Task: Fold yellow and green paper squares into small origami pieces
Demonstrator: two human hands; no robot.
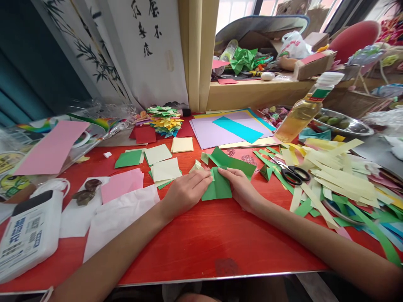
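A creased square of green paper (217,186) is held just above the red table between my two hands. My left hand (188,189) pinches its left edge, fingers closed. On the opposite side my right hand (241,184) grips the upper right edge with the thumb on top. Behind it lie more folded green paper (234,161) and a small cream folded piece (197,166). Left of my hands are stacks of cream paper squares (166,169), a green square (128,159) and pink paper (122,184). Black-handled scissors (294,174) rest to the right.
Paper strips (343,176) heap up on the right. A tilted bottle of yellowish liquid (307,109) stands behind them, beside a metal dish (343,121). Lilac sheets (208,130) and a layered paper ornament (165,121) lie at the back. A white box-shaped device (34,235) is at left.
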